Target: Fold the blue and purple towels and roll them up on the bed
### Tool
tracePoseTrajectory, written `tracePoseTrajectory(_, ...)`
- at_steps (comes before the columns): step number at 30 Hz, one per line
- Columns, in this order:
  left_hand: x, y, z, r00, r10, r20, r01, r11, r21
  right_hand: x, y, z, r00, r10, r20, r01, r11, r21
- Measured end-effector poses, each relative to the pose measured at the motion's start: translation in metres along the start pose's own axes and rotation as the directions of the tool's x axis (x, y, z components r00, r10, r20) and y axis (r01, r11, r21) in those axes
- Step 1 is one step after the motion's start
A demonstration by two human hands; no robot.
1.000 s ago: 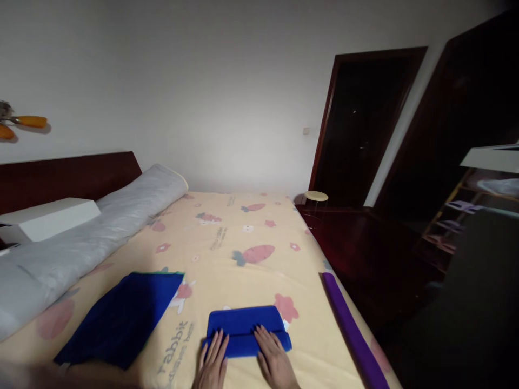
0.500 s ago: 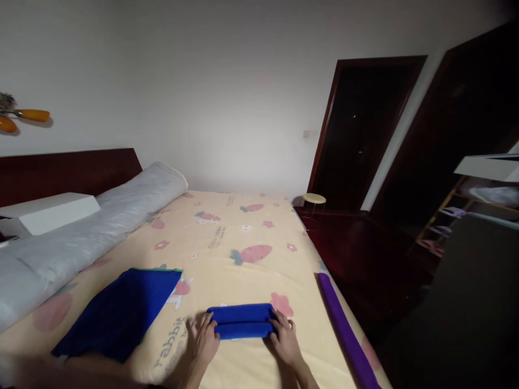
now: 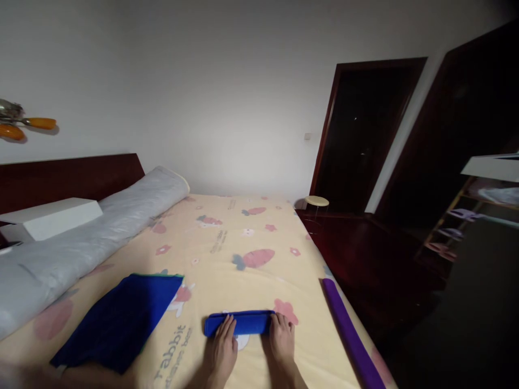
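Note:
A blue cloth (image 3: 252,324) lies on the bed in front of me, folded into a narrow strip. My left hand (image 3: 225,344) holds it left of its middle, fingers close together over the top and reaching the far edge. At its right end, my right hand (image 3: 283,337) has its fingers curled over the strip. Both thumbs are mostly hidden. Farther left, a second blue cloth (image 3: 121,319) is spread out with a green edge along its far side. To my right, a long purple roll (image 3: 352,335) lies along the bed's edge.
The bed (image 3: 211,251) wears a yellow printed sheet. A long grey bolster (image 3: 105,227) and a white box (image 3: 60,216) are by the headboard (image 3: 68,175). A blurred arm-like shape (image 3: 95,374) shows at lower left. Beyond the right edge stand a round stool (image 3: 317,201) and a shelf rack (image 3: 450,216).
The blue cloth's two side-by-side panels now lie folded over into one narrower strip. My left hand has moved from its left end inward, and my right hand stays at the right end.

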State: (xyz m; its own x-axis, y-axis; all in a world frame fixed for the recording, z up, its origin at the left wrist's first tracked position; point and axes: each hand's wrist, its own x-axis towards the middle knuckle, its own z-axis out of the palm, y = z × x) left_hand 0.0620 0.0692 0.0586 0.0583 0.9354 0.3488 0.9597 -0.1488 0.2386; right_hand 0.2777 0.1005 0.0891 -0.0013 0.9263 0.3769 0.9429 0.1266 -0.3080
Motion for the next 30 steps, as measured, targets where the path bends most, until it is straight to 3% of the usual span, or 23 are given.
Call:
tracePoseTrajectory(4, -0.01, 0.004, 0.007, 0.998, 0.033, 0.045, -0.034, 0.999, 0.017, -0.001, 0.002, 0.009, 0.999, -0.026, -0.03, 0.026, 0.999, 0.029)
tracePoseTrajectory(7, -0.01, 0.007, 0.006, 0.996, 0.026, 0.087, -0.032, 0.997, 0.067, -0.008, -0.002, 0.022, 0.987, -0.139, -0.08, 0.145, 0.987, 0.071)
tracePoseTrajectory(10, -0.004, 0.009, 0.007, 0.995, -0.003, 0.099, -0.007, 0.995, 0.103, -0.02, -0.014, 0.037, 0.936, -0.344, -0.073, 0.351, 0.924, 0.152)
tracePoseTrajectory(13, 0.001, 0.011, 0.013, 0.994, -0.019, 0.104, 0.005, 0.991, 0.132, -0.029, -0.029, 0.046, 0.882, -0.47, -0.029, 0.465, 0.858, 0.217)
tracePoseTrajectory(19, 0.01, 0.002, 0.009, 0.995, 0.084, 0.062, -0.094, 0.978, 0.187, -0.016, -0.034, 0.039, 0.863, -0.5, 0.066, 0.475, 0.85, 0.23)
tracePoseTrajectory(25, 0.02, -0.029, -0.018, 0.988, 0.126, 0.092, -0.138, 0.98, 0.142, 0.011, -0.004, 0.018, 0.9, -0.41, 0.15, 0.381, 0.905, 0.19)
tracePoseTrajectory(30, 0.025, -0.051, -0.019, 0.992, 0.06, 0.113, -0.076, 0.987, 0.141, 0.024, 0.026, 0.015, 0.889, -0.402, 0.22, 0.365, 0.911, 0.191)
